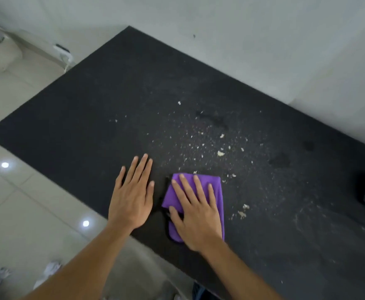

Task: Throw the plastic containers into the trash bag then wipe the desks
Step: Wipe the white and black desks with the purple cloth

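Purple cloth [199, 191] lies folded near the front edge of the black bench [90, 105], pressed flat under the right hand [195, 215]; the left hand [131, 198] rests open, holding nothing. Sweeping outward should gather the crumbs [220, 153] without scattering them. No containers show.

Pale glossy floor tiles [14, 131] mirror two ceiling lights beside a plain white wall [264, 40].

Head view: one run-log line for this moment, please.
phase: wiping | right hand: flat on purple cloth | left hand: flat on desk | crumbs: remaining
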